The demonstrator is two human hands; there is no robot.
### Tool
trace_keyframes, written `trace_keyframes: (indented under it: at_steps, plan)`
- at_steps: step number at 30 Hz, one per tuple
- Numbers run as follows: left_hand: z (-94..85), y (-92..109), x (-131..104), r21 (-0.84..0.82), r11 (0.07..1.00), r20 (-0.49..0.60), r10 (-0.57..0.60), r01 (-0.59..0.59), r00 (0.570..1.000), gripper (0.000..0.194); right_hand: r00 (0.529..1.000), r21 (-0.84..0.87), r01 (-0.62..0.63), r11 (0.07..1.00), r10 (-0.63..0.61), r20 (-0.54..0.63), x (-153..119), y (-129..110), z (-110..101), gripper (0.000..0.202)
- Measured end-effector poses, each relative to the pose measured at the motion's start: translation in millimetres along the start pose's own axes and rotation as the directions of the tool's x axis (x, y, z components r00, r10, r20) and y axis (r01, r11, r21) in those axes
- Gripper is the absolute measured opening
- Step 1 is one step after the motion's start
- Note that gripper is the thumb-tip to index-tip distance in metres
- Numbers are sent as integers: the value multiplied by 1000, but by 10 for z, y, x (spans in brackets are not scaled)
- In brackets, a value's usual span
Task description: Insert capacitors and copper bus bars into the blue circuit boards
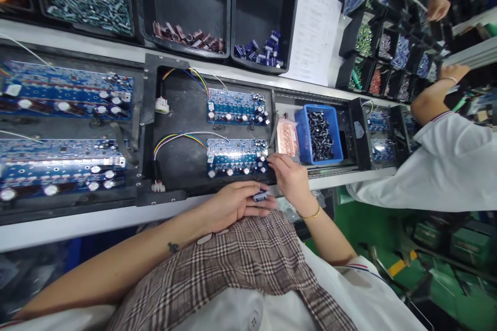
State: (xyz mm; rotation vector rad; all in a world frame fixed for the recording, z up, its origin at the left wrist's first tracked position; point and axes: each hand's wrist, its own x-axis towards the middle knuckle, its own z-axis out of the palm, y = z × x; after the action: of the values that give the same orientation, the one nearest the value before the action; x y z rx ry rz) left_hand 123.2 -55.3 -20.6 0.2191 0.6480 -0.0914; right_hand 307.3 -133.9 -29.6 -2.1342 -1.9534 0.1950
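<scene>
My left hand (236, 202) is palm up below the near circuit board, its fingers curled round a dark blue capacitor (260, 195). At the right end of that blue board (236, 158), the fingertips of my right hand (289, 173) are pinched together beside its edge; whatever they hold is too small to name. A second blue board (236, 106) lies behind it in the same black fixture (182, 108). Coloured wires run from both boards to white connectors at the left.
Right of the boards are a copper-coloured pack (287, 137) and a blue bin (339, 152) of black capacitors. Black bins (186, 5) and a paper sheet (314, 31) line the back. Larger boards (62, 165) lie left. Co-workers' arms (430, 95) are at the right.
</scene>
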Motion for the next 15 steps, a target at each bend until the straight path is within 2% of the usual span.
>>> trace_keyframes:
  at_steps: [4,8,12,15]
  plan:
    - [10,7,-8,43,999,-21,-20,21,1000,21,997,-81,35,996,-29,67,-7,-13,-35,26]
    - [8,0,-15,56,998,-53,14,-11,999,21,990,-122,105,987,-92,106,17,12,-50,24]
    - [13,49,-12,62,997,-79,47,-42,996,23,949,-20,288,957,-282,142,39,107,0,26]
    - [29,113,-25,113,991,-105,81,-69,991,34,949,85,287,954,-295,107,35,117,-7,29]
